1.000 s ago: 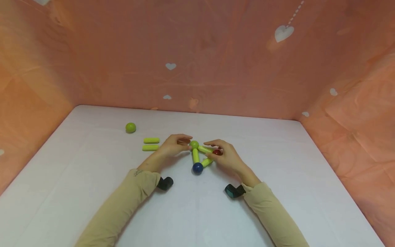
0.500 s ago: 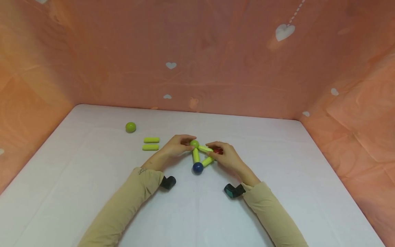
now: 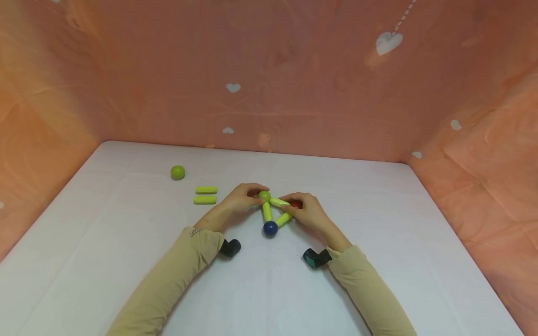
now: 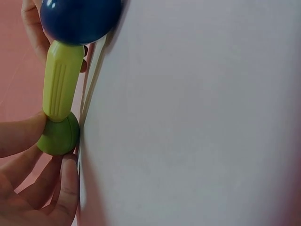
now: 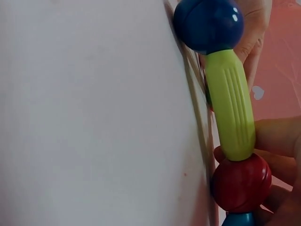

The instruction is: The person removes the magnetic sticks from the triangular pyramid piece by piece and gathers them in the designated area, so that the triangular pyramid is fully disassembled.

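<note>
A flat triangle of yellow-green rods lies on the white table (image 3: 378,233), with a green ball (image 3: 264,196), a blue ball (image 3: 270,228) and a red ball (image 3: 296,204) at its corners. My left hand (image 3: 244,198) pinches the green ball (image 4: 58,137) between thumb and fingers. My right hand (image 3: 306,211) holds the red ball (image 5: 241,181) and touches the rod (image 3: 279,202) that runs from it to the green ball. Close up, a ribbed rod (image 4: 62,80) joins the green ball to the blue ball (image 4: 79,20). Another rod (image 5: 230,103) joins blue ball (image 5: 209,23) and red.
Two loose yellow-green rods (image 3: 205,195) lie side by side left of my left hand. A loose green ball (image 3: 178,172) sits farther back left. Orange paper walls with white hearts (image 3: 389,43) close the table on three sides.
Both hands have closed in slightly on the triangle. The right hand has moved left, so its fingers cover more of the red ball and touch the top rod.
</note>
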Motion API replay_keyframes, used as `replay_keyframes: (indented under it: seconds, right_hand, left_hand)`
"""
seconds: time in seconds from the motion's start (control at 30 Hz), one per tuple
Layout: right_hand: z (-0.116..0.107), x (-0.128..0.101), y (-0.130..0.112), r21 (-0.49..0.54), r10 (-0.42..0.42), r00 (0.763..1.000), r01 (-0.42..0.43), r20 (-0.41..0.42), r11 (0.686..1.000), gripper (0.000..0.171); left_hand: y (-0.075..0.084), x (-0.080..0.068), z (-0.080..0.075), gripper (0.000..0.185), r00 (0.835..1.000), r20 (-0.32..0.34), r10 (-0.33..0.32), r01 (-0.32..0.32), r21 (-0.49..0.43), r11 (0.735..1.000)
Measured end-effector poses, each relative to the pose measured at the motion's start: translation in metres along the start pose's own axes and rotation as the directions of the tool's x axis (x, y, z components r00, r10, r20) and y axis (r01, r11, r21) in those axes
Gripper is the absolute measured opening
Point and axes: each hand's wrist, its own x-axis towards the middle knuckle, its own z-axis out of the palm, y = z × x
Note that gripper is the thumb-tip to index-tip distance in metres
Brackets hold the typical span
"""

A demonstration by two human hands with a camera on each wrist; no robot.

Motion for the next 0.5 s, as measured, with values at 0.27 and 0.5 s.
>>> replay_keyframes:
  seconds: [0.27, 0.5]
  right_hand:
    - [-0.0004, 0.0033, -0.0016, 0.002, -0.017, 1.000, 0.017, 0.001, 1.000, 0.024]
    - [-0.0015, 0.0092, -0.0011, 0.010, -0.027, 1.000, 0.027, 0.005, 1.000, 0.023]
  left_hand:
    - [0.0023, -0.0029, -0.0016, 0.034, 1.000, 0.001, -0.026, 0.026, 0.016, 1.000]
    - [0.0008, -0.0048, -0.0013, 0.033, 0.998, -0.008, -0.064, 0.064, 0.038, 0.997]
